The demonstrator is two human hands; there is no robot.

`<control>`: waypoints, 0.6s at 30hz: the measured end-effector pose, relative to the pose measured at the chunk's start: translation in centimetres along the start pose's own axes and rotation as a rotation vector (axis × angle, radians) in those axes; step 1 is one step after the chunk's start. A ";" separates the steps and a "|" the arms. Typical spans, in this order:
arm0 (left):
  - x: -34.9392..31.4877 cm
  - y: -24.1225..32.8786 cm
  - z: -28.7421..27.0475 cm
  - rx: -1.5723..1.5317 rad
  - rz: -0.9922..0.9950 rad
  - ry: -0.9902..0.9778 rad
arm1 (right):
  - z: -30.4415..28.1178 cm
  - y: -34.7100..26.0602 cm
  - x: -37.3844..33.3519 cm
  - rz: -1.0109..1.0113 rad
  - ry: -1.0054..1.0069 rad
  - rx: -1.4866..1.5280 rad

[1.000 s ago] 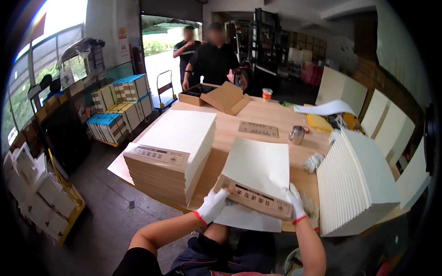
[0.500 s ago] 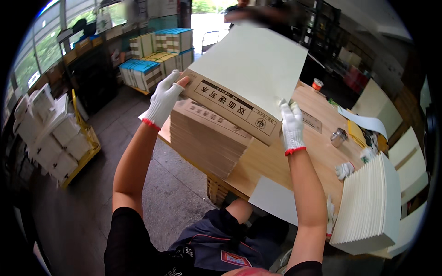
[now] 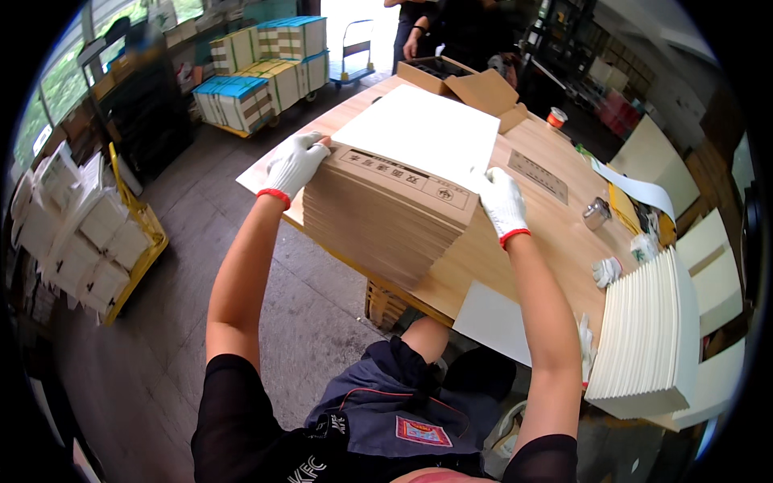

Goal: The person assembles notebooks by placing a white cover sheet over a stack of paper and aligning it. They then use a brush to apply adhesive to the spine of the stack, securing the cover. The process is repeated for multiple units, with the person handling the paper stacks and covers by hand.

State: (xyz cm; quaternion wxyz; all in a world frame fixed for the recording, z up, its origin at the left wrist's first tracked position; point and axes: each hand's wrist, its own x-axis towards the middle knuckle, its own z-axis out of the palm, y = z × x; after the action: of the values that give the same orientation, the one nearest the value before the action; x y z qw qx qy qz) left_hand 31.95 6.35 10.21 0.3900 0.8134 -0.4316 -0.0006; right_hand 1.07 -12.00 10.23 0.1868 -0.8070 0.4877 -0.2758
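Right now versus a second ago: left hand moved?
Yes: leftward against the brown-fronted stack. The left hand was off the stack's right side; now it's at its top front left corner.

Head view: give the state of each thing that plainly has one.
Brown-edged stack: piled, white-topped.
Left hand: gloved, at the stack's left side.
Right hand: gloved, at the stack's right side.
Cardboard box: open.
Loose glove: unworn.
White strip: bent.
White ridged pile: stacked.
Blue-topped bundles: strapped.
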 end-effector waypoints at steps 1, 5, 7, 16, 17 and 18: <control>0.6 -0.8 0.0 -0.012 0.032 0.000 | 0.2 0.3 0.0 -0.031 0.026 0.010; 2.2 -1.7 0.8 -0.047 0.155 -0.059 | 0.3 1.6 -0.8 -0.066 0.037 0.231; 2.0 -1.3 1.9 -0.236 0.045 -0.153 | 0.0 2.2 -1.2 -0.176 -0.030 0.226; -5.4 8.2 2.3 0.012 0.925 0.614 | -6.3 8.3 -13.9 -0.248 0.050 0.416; -6.3 8.7 3.3 -0.033 1.052 0.615 | -8.0 9.0 -16.6 -0.198 -0.031 0.385; -8.4 10.1 4.7 0.031 0.980 0.605 | -9.4 9.6 -19.0 -0.137 -0.114 0.357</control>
State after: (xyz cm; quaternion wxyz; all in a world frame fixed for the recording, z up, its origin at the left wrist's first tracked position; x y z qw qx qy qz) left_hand 18.01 5.96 10.56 0.4388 0.4881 -0.6274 0.4190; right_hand -18.48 0.25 7.07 0.3351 -0.8067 0.3634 -0.3239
